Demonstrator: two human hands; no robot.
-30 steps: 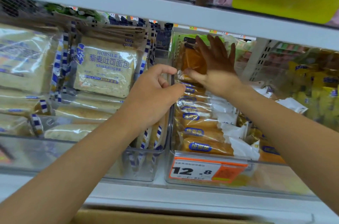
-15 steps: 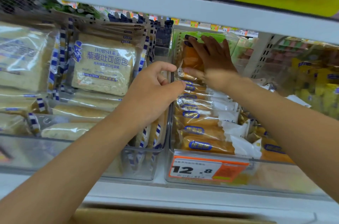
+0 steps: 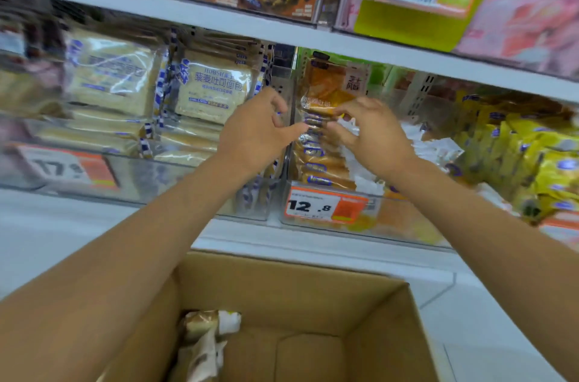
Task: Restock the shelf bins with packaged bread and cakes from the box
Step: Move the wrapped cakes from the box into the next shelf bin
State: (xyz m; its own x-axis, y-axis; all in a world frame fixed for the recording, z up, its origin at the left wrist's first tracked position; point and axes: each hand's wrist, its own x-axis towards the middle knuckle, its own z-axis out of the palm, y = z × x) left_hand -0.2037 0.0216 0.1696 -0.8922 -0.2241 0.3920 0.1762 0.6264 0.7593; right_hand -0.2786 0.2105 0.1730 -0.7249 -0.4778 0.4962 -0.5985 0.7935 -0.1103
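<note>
Both arms reached up to the shelf. The left hand [image 3: 255,134] hung loosely curled and empty before the divider; the right hand [image 3: 372,131] hovered, fingers spread, over the cakes [image 3: 316,162], whether touching them could not be told. The orange packs stood in rows in a clear bin [image 3: 407,225] tagged "12.8" [image 3: 308,205]. Below, the box [image 3: 313,303] held one pack [image 3: 208,337]. Beside the bin, bread [image 3: 213,88] read "HOBSH".

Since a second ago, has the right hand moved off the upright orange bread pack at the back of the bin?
Yes. The right hand has come down and toward the bin front, off the upright orange pack, closer to the 12.8 price tag.
</note>
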